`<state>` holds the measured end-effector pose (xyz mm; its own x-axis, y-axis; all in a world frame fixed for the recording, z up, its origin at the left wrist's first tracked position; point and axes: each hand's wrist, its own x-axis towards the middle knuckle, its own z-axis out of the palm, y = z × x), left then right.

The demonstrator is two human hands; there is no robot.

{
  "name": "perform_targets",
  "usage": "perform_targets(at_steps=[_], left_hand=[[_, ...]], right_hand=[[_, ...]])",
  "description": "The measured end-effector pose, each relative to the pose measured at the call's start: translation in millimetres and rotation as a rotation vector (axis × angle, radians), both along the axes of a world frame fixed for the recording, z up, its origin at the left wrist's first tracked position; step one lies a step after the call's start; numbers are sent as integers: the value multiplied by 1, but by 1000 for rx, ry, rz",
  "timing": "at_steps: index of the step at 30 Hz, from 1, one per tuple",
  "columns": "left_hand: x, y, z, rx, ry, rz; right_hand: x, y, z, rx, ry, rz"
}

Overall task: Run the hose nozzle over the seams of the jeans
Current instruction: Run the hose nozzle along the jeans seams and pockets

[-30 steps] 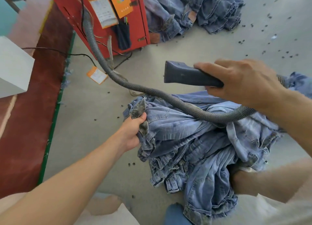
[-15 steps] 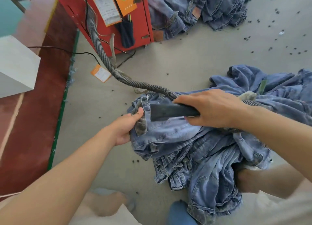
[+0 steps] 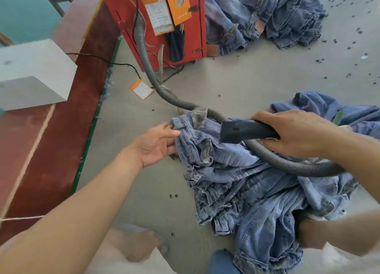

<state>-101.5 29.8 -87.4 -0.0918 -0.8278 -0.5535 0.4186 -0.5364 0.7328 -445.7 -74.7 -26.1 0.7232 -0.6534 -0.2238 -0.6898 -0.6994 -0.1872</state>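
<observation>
R hand (image 3: 296,134): wrapped round dark nozzle (image 3: 244,131), gripping its rear; flat mouth points left, just above the jeans.
L hand (image 3: 156,144): palm up, fingers loose and straight, tips touching the jeans' left edge by the waistband; not gripping.
Jeans (image 3: 246,183): crumpled blue heap on floor, centre-right, near side draped over person's legs. Frayed grey patch at far-left corner, beside the hose.
Hose (image 3: 287,160): grey ribbed, runs from red box down across floor, over far edge of jeans, passes behind the nozzle, loops under R hand to the right.
Red box (image 3: 156,54): far centre, 2 orange tags on it, 1 more tag on floor at left.
2nd jeans pile (image 3: 267,19): far right, behind box.
Floor (image 3: 246,82): grey, small dark specks scattered.
</observation>
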Motion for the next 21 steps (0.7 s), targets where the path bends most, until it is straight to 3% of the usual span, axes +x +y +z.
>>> perform_targets(at_steps=[3, 7, 14, 21], left_hand=[[-6, -4, 0, 54, -48, 70], [-12, -10, 3, 143, 42, 162], [-16, -11, 2, 373, -108, 156], [-23, -10, -6, 180, -142, 134]], right_hand=[[3, 2, -5, -8, 52, 23], [22, 11, -16, -104, 73, 29], [44, 7, -1, -148, -421, -115], [19, -2, 6, -48, -191, -98]])
